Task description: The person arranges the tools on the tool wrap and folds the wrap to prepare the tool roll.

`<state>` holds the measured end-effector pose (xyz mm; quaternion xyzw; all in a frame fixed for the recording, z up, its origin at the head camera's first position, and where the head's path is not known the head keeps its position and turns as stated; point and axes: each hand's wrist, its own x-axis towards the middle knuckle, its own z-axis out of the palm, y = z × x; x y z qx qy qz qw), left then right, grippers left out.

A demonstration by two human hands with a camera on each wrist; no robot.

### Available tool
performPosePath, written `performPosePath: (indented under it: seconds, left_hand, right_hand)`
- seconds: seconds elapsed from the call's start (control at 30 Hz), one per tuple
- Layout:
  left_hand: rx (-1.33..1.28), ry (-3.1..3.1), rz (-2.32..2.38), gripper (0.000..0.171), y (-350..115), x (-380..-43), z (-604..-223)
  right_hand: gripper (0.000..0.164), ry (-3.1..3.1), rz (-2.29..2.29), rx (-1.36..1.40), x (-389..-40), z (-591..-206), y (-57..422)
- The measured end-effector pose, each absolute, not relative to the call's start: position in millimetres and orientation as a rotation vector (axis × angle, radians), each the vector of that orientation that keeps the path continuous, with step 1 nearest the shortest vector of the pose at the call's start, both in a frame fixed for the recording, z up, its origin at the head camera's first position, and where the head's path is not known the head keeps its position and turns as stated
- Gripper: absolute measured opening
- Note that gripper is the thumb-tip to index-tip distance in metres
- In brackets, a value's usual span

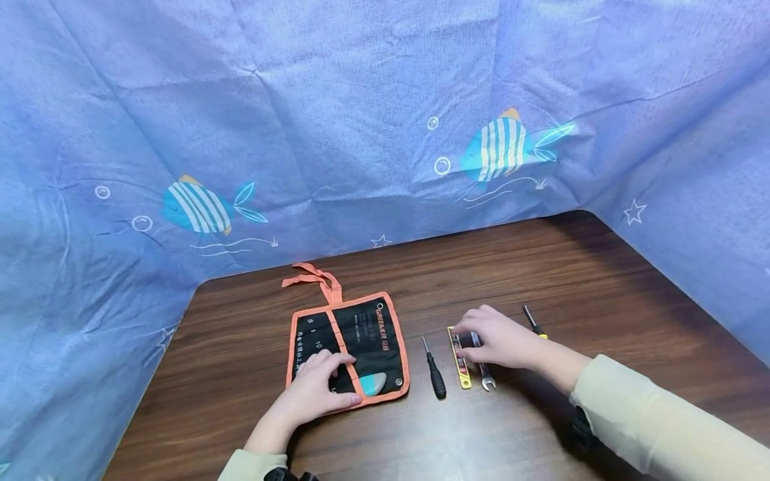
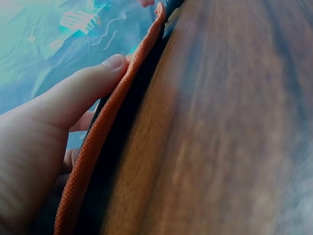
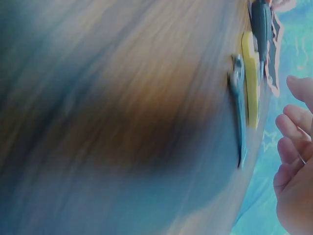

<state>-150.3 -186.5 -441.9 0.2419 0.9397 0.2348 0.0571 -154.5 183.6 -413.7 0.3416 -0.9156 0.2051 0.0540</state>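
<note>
A black tool pouch [image 1: 371,321] with orange trim lies unfolded on the table. My left hand [image 1: 315,387] rests on its lower part, the thumb on the orange edging [image 2: 105,117] and the other fingers over the pockets. A rounded teal-and-grey piece [image 1: 373,383] shows at a pocket by that hand. My right hand [image 1: 496,339] hovers over a flat yellow tool [image 1: 464,377] with a holed end and an open-ended wrench [image 1: 487,379]. In the right wrist view, its loosely bent fingers [image 3: 293,125] stand apart from both tools and hold nothing.
A black-handled screwdriver [image 1: 436,374] lies between the pouch and the yellow tool. Another screwdriver [image 1: 532,321], partly hidden by the right forearm, lies farther right. Orange ties [image 1: 315,275] trail from the pouch's far edge. Blue fish-print cloth [image 1: 361,133] encloses the wooden table [image 1: 240,327].
</note>
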Motion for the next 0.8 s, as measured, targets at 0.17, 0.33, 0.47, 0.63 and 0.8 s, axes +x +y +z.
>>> performPosePath:
  seconds: [0.17, 0.33, 0.47, 0.63, 0.8]
  left_hand:
    - [0.666, 2.923, 0.629, 0.065, -187, -149, -445]
    - [0.676, 2.932, 0.647, 0.065, -188, -150, -445]
    - [0.688, 2.923, 0.621, 0.067, -190, -151, -447]
    - [0.694, 2.925, 0.606, 0.065, -190, -151, -447]
    - [0.706, 2.921, 0.624, 0.06, -190, -151, -447]
  right_hand:
    - [0.027, -2.802, 0.638, 0.949, -153, -417, 207]
    - [0.027, -2.854, 0.669, 0.859, -149, -421, 223]
    - [0.027, -2.854, 0.647, 0.859, -146, -424, 230]
    - [0.027, -2.808, 0.618, 0.853, -143, -425, 238]
    - [0.027, -2.777, 0.577, 0.816, -138, -429, 249]
